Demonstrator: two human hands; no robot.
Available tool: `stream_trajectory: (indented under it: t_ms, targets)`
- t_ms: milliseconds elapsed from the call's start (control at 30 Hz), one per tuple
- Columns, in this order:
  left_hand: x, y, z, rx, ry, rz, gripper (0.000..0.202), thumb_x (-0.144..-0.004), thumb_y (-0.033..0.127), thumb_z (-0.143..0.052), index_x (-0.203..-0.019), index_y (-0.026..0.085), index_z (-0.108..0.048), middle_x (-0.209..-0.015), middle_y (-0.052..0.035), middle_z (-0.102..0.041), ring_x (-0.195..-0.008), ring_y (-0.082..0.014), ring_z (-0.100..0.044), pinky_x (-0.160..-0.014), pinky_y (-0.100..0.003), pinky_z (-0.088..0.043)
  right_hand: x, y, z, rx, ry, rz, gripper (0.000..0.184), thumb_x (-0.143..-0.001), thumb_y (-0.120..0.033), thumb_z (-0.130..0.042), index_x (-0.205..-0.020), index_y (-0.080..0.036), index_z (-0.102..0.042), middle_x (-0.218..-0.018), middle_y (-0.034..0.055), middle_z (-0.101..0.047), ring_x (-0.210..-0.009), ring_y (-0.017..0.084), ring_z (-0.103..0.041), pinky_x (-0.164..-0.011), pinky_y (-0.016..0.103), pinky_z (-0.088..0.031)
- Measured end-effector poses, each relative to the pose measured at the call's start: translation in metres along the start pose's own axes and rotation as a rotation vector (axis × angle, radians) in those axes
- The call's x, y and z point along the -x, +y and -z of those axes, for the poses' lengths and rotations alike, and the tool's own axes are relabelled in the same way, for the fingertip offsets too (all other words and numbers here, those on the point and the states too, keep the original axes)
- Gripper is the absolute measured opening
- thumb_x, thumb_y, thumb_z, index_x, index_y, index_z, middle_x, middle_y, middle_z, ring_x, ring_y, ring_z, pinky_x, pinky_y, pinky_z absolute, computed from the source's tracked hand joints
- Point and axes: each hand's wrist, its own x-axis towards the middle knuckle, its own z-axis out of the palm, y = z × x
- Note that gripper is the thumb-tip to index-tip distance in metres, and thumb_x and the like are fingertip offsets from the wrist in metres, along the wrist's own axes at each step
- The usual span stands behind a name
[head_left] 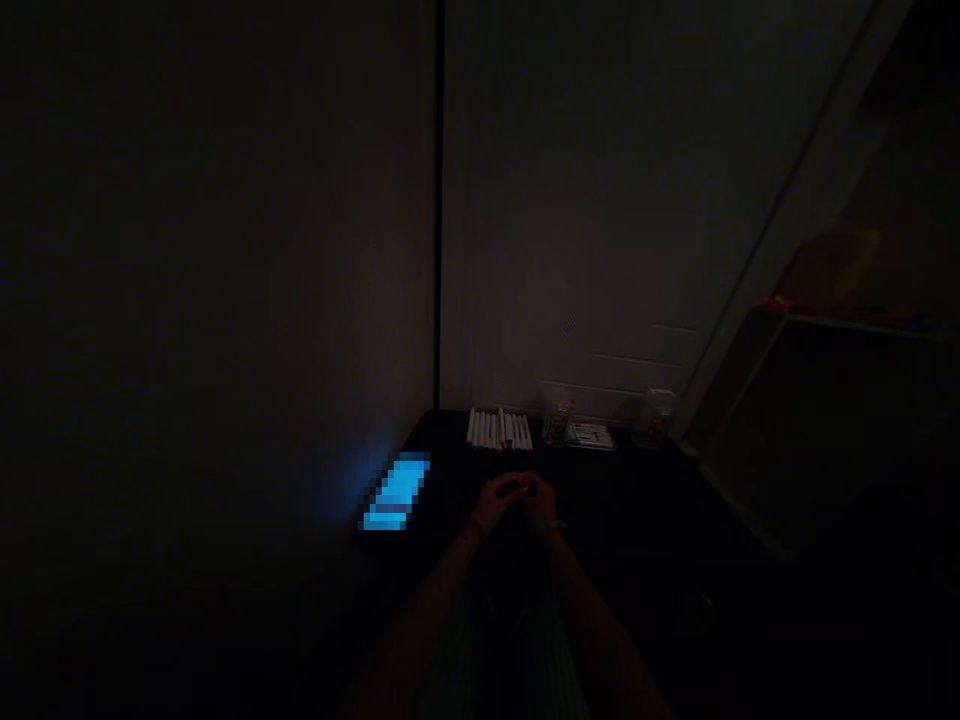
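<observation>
Both hands sit close together out in front of me, left hand (495,503) and right hand (540,503) meeting over the dark tabletop (637,520). They look pinched on a small dark object with a reddish end (519,486), maybe a marker or its cap, but it's so dim I honestly can't tell what it is, or which hand really has the grip. A pale band sits at the right wrist.

Off to the near left, a glowing blue phone screen (397,492) lies flat on the table, blurred out so nothing on it reads.

Farther back there's a neat row of white marker-like sticks (499,430) lying side by side near the wall, well apart from my hands. Right of those, a small clear bottle (556,424), a flat printed card or packet (590,435) and a clear plastic container (658,418).

Progress-wise, my guess is the row looks mostly untouched and only the one piece is being worked. Labels are there on the bottle and packet, but way too small and dark to read.
</observation>
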Motion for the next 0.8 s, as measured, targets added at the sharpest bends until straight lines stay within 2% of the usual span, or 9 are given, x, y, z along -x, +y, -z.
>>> stream_trajectory:
  t_ms: [267,667,800]
  targets:
    - [-0.0013,-0.0004,-0.0004,0.007,0.005,0.032,0.031,-0.062,0.030,-0.063,-0.090,0.016,-0.063,-0.099,-0.0058,-0.063,-0.096,-0.0190,-0.054,-0.092,-0.036,-0.035,0.0004,-0.0025,-0.0006,-0.016,0.009,-0.013,0.022,-0.065,-0.016,-0.045,-0.081,-0.020,-0.059,-0.076,0.0015,-0.063,-0.071,0.015,-0.057,-0.065,0.025,-0.044]
    - [0.0016,0.0069,-0.0014,0.034,0.008,0.033,0.034,-0.062,0.030,-0.063,-0.092,0.016,-0.063,-0.100,-0.0068,-0.062,-0.095,-0.0196,-0.055,-0.091,-0.036,-0.036,-0.0004,-0.0009,0.0001,0.016,-0.011,-0.033,0.022,-0.065,-0.018,-0.045,-0.082,-0.019,-0.059,-0.075,0.0016,-0.064,-0.067,0.014,-0.057,-0.062,0.023,-0.043]
    - [0.0012,0.0064,-0.0021,0.038,0.044,0.067,0.035,-0.059,0.030,-0.065,-0.091,0.016,-0.063,-0.098,-0.0064,-0.063,-0.094,-0.0191,-0.055,-0.091,-0.035,-0.037,0.0001,-0.0022,0.0002,-0.003,-0.003,-0.044,0.023,-0.065,-0.019,-0.045,-0.083,-0.019,-0.059,-0.077,0.0013,-0.064,-0.069,0.014,-0.058,-0.062,0.023,-0.044]
